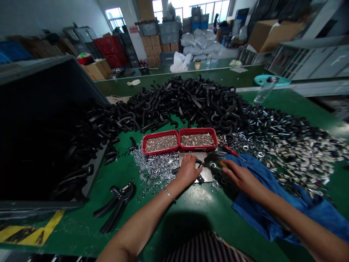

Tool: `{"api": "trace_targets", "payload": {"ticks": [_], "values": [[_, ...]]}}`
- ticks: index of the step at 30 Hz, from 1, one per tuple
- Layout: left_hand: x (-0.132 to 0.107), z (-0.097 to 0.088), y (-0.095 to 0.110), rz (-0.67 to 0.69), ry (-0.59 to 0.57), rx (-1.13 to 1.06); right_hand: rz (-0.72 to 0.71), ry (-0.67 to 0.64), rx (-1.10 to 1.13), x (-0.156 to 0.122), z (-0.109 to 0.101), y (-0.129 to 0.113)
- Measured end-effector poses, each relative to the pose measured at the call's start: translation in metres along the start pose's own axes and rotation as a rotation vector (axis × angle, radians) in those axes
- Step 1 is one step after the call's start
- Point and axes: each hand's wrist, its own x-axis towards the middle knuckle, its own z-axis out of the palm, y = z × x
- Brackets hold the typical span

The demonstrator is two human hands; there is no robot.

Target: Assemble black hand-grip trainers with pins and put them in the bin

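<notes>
My left hand [187,169] is closed on a black curved clamp-like part [200,179], pressing it against a flat metal plate [208,176]. In my right hand [237,175] is a hammer [223,165] with a wooden handle, its dark, slightly blurred head just right of the part. Behind the plate stand two joined red trays, the left tray [160,152] and the right tray [198,147], full of small metal pins. Loose washers and rings [155,167] lie left of the plate. An assembled black clamp [118,203] rests on the green table to the left.
A large heap of black parts [191,98] spans the back. Metal cylinders [302,160] spread at right beside a blue cloth [259,203]. A red-handled screwdriver [230,150] lies near my right hand. A tipped grey crate [98,171] holds black parts at left.
</notes>
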Motion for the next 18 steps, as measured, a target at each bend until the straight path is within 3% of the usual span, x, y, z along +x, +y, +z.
{"api": "trace_targets", "payload": {"ticks": [4,7,10,13,18], "values": [[0.002,0.002,0.0,0.01,0.002,0.009,-0.05,-0.026,-0.069,0.006,0.009,-0.007],[-0.002,-0.001,0.003,-0.031,-0.009,0.029,-0.021,-0.091,-0.062,0.008,0.003,-0.011],[-0.015,-0.011,0.002,-0.078,0.006,0.043,-0.084,-0.059,-0.003,0.005,-0.004,-0.029],[-0.031,-0.021,-0.003,-0.104,0.015,0.065,-0.141,-0.029,-0.003,0.006,0.002,-0.046],[-0.043,-0.023,-0.009,-0.097,-0.034,0.096,-0.099,-0.226,0.042,0.018,0.019,-0.034]]}}
